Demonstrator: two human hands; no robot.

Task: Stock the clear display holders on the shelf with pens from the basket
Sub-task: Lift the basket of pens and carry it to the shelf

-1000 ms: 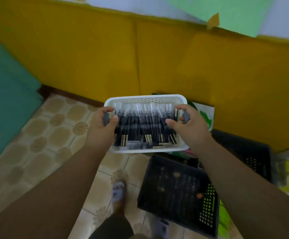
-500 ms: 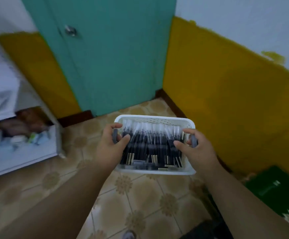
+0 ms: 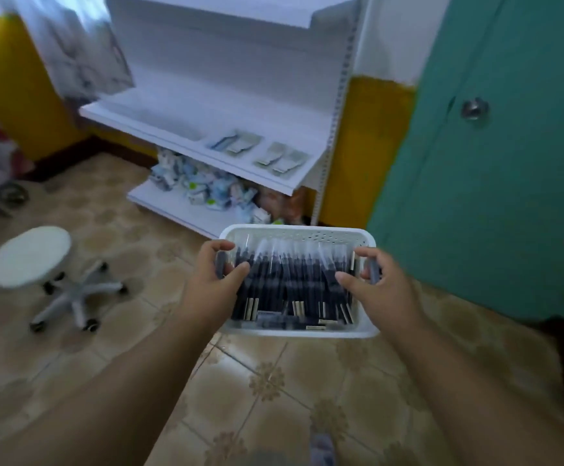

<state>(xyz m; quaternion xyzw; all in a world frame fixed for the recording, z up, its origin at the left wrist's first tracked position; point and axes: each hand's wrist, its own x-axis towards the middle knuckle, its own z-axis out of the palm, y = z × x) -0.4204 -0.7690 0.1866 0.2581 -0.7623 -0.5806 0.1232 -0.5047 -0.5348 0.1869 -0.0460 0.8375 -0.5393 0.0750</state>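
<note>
I carry a white perforated basket [image 3: 297,234] in front of me, above the tiled floor. It is packed with several dark pens [image 3: 294,284] with clear caps. My left hand [image 3: 211,284] grips the basket's left handle, thumb over the pens. My right hand [image 3: 379,290] grips the right handle the same way. Ahead stands a white shelf unit [image 3: 186,132]. On its middle shelf lie clear display holders [image 3: 235,142] and a second group of holders [image 3: 282,159], blurred.
A white round stool on castors [image 3: 30,257] stands on the floor at left. The bottom shelf holds a heap of small packaged goods [image 3: 206,190]. A teal door [image 3: 495,156] with a knob is at right, yellow wall at left.
The view has swung left from the yellow wall and black crates, past the teal door, to the white shelf unit. Both hands keep their grip on the basket.
</note>
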